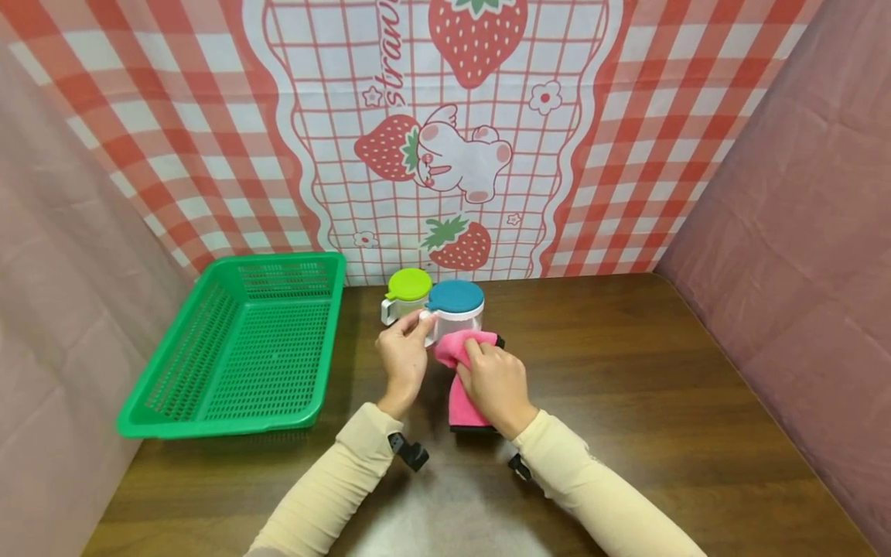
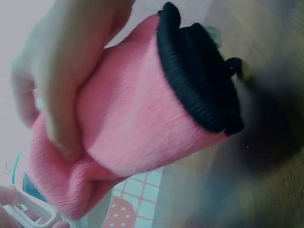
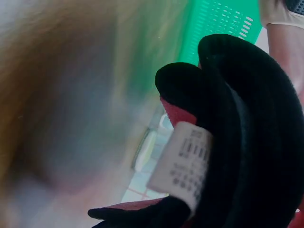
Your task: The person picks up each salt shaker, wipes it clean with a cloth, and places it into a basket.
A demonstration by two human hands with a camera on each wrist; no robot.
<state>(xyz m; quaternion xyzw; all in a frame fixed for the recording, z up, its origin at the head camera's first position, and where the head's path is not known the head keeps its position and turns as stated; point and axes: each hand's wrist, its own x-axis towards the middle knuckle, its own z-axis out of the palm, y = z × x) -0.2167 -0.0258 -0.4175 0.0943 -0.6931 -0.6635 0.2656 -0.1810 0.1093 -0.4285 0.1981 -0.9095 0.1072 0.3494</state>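
A clear jar with a blue lid (image 1: 455, 296) and a white handle stands toward the back of the table. My left hand (image 1: 404, 360) pinches its handle (image 2: 33, 214) between thumb and fingers. In my right hand (image 1: 497, 383) is a folded pink cloth (image 1: 469, 406) with black edging, bunched at the jar's near side, covering its lower part. The left wrist view shows the right fingers pressed into the cloth (image 2: 133, 109) in front of the jar. Up close in the right wrist view are the cloth's black edging (image 3: 261, 123) and a white printed label (image 3: 183, 161).
Just behind and left of the blue-lidded jar is a smaller jar with a lime-green lid (image 1: 409, 285). A green plastic basket (image 1: 332, 340) sits on the left of the wooden table (image 1: 626, 410). A strawberry-print checked curtain (image 1: 557, 178) hangs along the back edge.
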